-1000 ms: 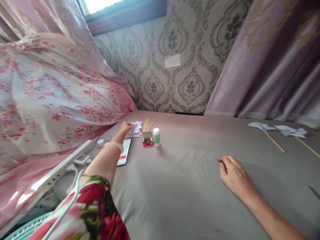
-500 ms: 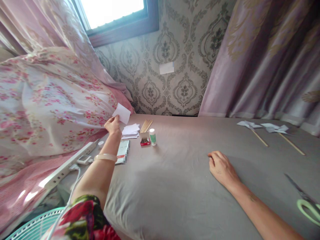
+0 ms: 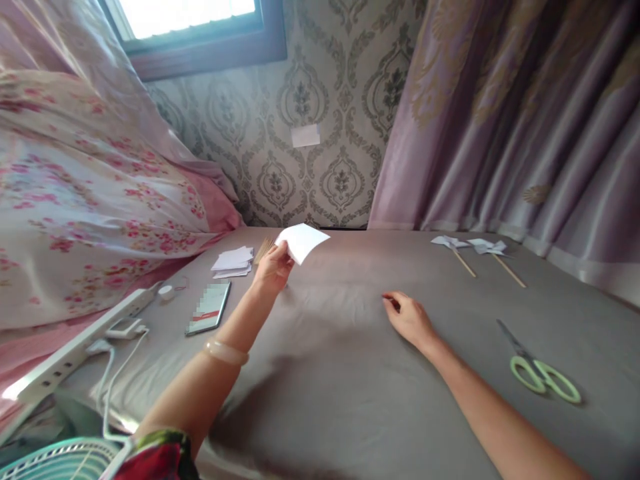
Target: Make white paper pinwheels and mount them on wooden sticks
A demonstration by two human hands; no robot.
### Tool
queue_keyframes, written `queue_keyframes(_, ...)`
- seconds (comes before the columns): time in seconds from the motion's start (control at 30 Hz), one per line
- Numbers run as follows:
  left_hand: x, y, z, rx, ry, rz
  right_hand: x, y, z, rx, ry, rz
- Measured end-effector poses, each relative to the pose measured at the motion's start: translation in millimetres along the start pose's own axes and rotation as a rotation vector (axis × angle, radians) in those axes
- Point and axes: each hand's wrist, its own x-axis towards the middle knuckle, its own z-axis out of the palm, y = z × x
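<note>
My left hand [image 3: 274,268] pinches a square sheet of white paper [image 3: 304,241] by its near left corner and holds it up above the grey sheet. Behind the hand, thin wooden sticks [image 3: 263,250] are partly covered. A stack of white paper squares [image 3: 233,261] lies just left of the hand. My right hand [image 3: 407,319] hovers low over or rests on the grey sheet, fingers curled towards the thumb, with nothing visible in them. Two white paper pinwheels on sticks [image 3: 449,243] lie beyond it at the back right. Scissors with pale green handles [image 3: 534,373] lie to its right.
A phone [image 3: 213,308] lies near my left forearm. Further left are a white power strip [image 3: 80,347] with plugs and cables, and a round white cap [image 3: 165,293]. The turquoise fan guard [image 3: 60,460] is at the lower left. Curtains and a patterned wall bound the back.
My left hand has carried the paper square right, away from the stack, and now hides the small red box and white-green bottle. The view has turned right; my right hand stays curled.
</note>
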Motion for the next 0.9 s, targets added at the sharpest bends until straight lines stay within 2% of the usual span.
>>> queue_keyframes(0.23, -39, -53, 25, 0.015, -0.213, -0.279, 5, -19, -23, 0.667, -0.091, 0.295)
queue_keyframes(0.37, -52, -78, 32, 0.137, -0.327, -0.358, 4, -26, -33, 0.904, -0.114, 0.335)
queue_keyframes(0.43, -55, -87, 34, 0.195, -0.349, -0.369, 3, -27, -35, 0.894, -0.101, 0.323)
queue_keyframes(0.63, -57, -107, 38, 0.35, -0.361, -0.314, 2, -18, -33, 0.628, 0.036, 0.256)
queue_keyframes(0.9, -49, -120, 33, 0.456, -0.274, -0.193, 0, -17, -37, 0.539, -0.056, 0.321)
